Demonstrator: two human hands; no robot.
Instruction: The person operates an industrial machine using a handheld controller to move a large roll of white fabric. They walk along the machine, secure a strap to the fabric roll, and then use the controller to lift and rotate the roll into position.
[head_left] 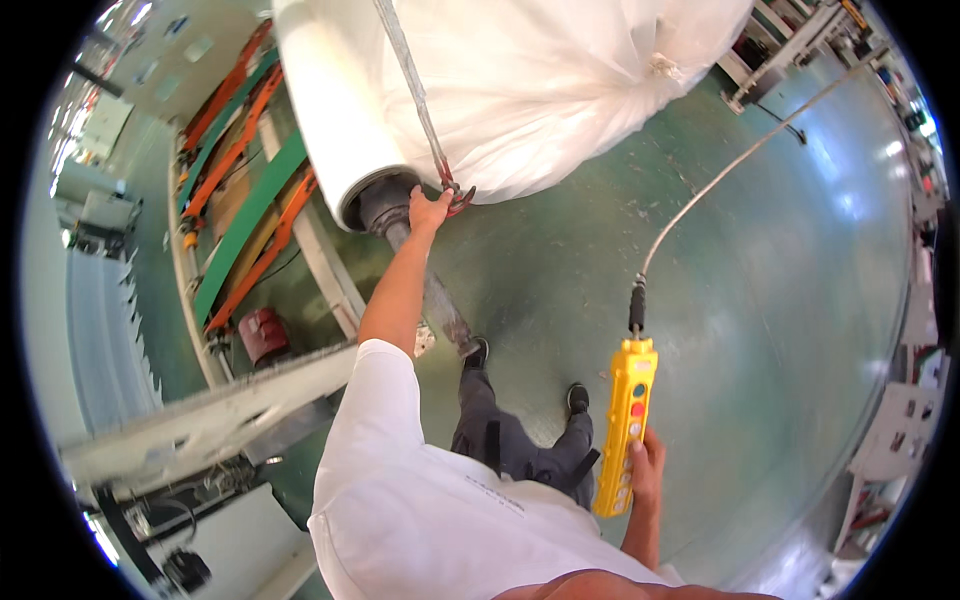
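Observation:
My left hand (pixel 428 212) reaches out to a dark metal shaft (pixel 440 305) that sticks out of the hollow end of a white roll (pixel 335 110). Its fingers lie at the shaft's dark collar, with the thumb apart, close to a red hook (pixel 460 198). That hook hangs at the lower end of a grey lifting sling (pixel 408 70); whether the thumb touches it I cannot tell. Lower right, my right hand (pixel 647 468) is closed around a yellow pendant control (pixel 627 420) with a column of buttons. A cable (pixel 715 180) runs up from its top.
Behind the hook bulges a large bundle in white plastic film (pixel 540 90). To the left stands a frame with orange and green curved bars (pixel 250 220) and a red cylindrical object (pixel 264 335). A pale machine beam (pixel 220 415) crosses lower left. Green floor (pixel 760 330) extends to the right.

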